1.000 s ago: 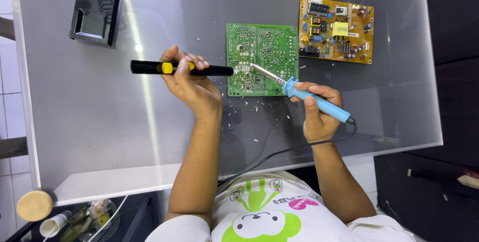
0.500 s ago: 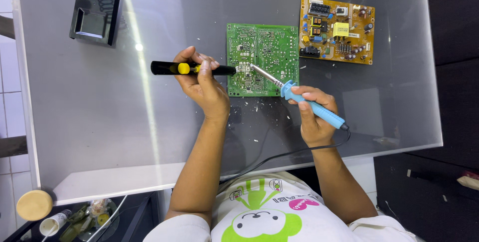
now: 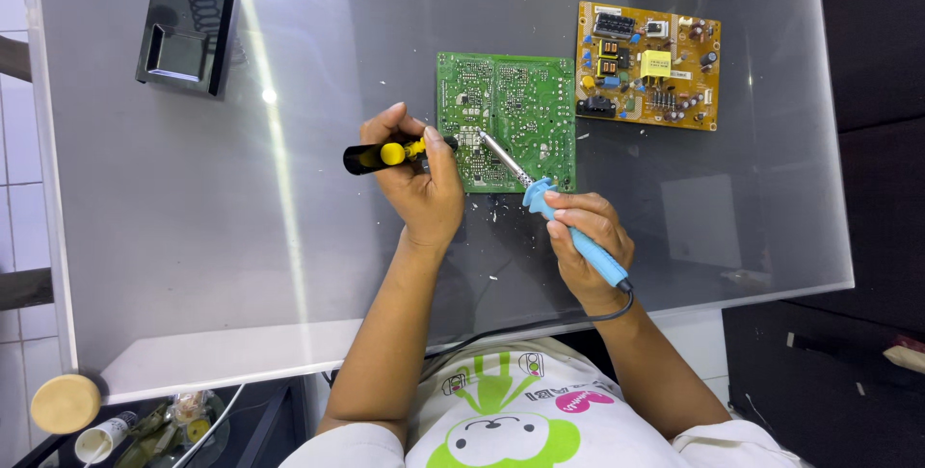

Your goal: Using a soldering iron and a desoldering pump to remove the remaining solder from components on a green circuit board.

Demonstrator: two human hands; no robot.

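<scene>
Left hand (image 3: 424, 188) wrapped around a black-and-yellow desoldering pump (image 3: 390, 154), fingers clamped on its barrel; long axis close to level across the view, black plunger end out to the left, nozzle pointing right and meeting the left edge of the green circuit board (image 3: 506, 121). Right hand (image 3: 583, 241) closed in a pen grip on a blue-handled soldering iron (image 3: 559, 217); long axis slanted, metal tip aimed up and to the left onto the lower left part of the green board, cord end down and to the right, black cord (image 3: 520, 328) trailing off toward the body. Tip and nozzle close together over the same patch of solder side. Green board flat on the frosted glass table (image 3: 241, 256), orange-brown component board (image 3: 647, 65) just beside it at upper right, black iron stand with coiled holder (image 3: 183, 29) well apart at upper left
</scene>
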